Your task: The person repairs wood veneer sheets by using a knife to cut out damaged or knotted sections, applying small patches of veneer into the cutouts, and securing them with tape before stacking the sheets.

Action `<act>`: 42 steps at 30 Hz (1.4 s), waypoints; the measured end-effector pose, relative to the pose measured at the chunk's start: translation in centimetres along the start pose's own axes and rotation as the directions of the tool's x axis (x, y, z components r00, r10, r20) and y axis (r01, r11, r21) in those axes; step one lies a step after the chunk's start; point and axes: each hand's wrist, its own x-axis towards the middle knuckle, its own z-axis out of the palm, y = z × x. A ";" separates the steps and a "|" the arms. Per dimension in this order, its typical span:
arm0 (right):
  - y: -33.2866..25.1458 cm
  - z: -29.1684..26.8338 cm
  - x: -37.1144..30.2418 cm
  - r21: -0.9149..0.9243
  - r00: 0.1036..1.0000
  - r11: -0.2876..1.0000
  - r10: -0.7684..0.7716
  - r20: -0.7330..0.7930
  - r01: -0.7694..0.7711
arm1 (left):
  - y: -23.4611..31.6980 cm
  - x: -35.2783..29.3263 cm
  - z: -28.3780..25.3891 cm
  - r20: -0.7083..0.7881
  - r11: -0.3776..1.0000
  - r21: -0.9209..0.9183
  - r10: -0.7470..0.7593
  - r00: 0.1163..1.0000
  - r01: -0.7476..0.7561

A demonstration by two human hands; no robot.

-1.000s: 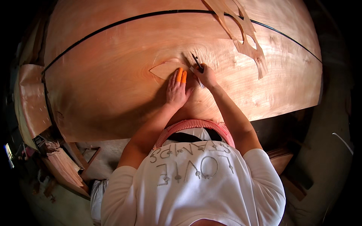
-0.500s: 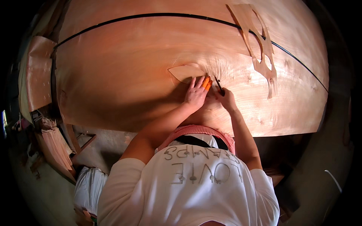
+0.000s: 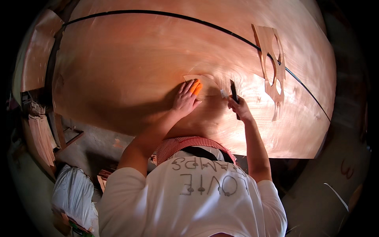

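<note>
My left hand (image 3: 186, 98) lies open, fingers stretched out, on a leaf-shaped thin veneer piece (image 3: 207, 87) atop the large wood sheet (image 3: 118, 75). Two of its fingers have orange covers or tape. Just right of the piece, my right hand (image 3: 240, 108) is closed round a slim black knife (image 3: 233, 91), which points away from me. A small whitish bit (image 3: 223, 94), too small to name, shows beside my right fingertips. The left hand's palm and fingers partly hide the veneer piece.
A veneer offcut (image 3: 270, 70) with several cut-out holes lies at the right, across a long black strip (image 3: 158, 13) that spans the sheet. Stacked veneer strips (image 3: 41, 134) stand at the left. A white bag (image 3: 74, 193) sits lower left.
The view has shifted. My left hand has slid left along the veneer piece, and the hands are farther apart. My right hand has drawn away, and the knife shows more of its length.
</note>
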 end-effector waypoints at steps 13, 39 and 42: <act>-2.8 8.5 7.1 0.253 0.990 0.960 -0.134 0.050 0.117 | -0.9 -1.7 0.1 -0.081 0.998 -0.020 -0.068 0.994 0.067; -5.7 11.6 10.3 -0.891 0.913 0.366 -0.393 0.113 0.268 | -2.2 -0.5 -2.4 0.117 0.949 0.256 -0.221 0.968 0.186; -5.3 7.6 11.5 -0.828 0.951 0.530 -0.307 0.015 0.184 | -1.8 -0.1 -2.7 0.072 0.953 0.256 -0.189 0.979 0.165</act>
